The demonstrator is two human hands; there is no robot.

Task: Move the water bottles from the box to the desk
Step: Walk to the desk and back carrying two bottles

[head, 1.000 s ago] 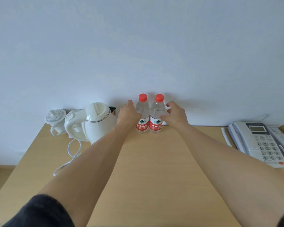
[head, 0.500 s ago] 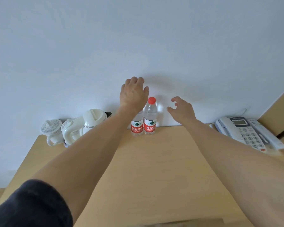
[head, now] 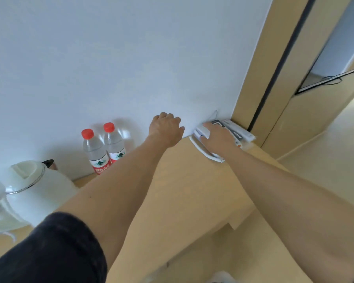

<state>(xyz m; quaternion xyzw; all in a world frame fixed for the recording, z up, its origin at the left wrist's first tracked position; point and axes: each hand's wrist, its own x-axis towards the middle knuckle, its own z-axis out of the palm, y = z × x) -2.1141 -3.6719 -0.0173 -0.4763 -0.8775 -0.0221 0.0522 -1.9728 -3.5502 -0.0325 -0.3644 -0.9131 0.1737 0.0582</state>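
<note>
Against the wall on the wooden desk (head: 192, 193) stand two clear water bottles (head: 103, 148), red caps, red-white labels unreadable; left hand (head: 166, 130) and right hand (head: 218, 137) both loose, empty.

Two clear plastic water bottles with red caps (head: 103, 148) are standing side by side, touching, against the white wall on the pale wooden counter (head: 192, 193). The left hand (head: 166, 129) is hovering empty, fingers loosely curled. The right hand (head: 217, 135) is lying over a white desk telephone (head: 204, 148). A white electric kettle (head: 33, 186) is sitting at the left.
</note>
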